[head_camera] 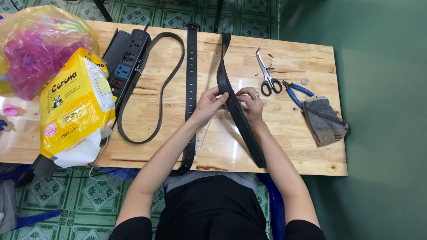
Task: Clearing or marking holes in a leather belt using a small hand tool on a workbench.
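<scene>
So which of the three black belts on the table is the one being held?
The rightmost belt, pinched between the left hand and right hand. The straight middle belt and the looped left belt lie untouched.

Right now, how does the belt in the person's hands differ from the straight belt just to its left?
The held belt is pinched by the left hand and right hand, twisted and slanted. The straight belt lies flat and untouched, showing a row of holes. Both are dark straps overhanging the wooden table.

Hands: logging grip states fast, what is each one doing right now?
Left hand: closed, pinching the black belt at its edge.
Right hand: closed, pinching the same belt from the other side.
</scene>
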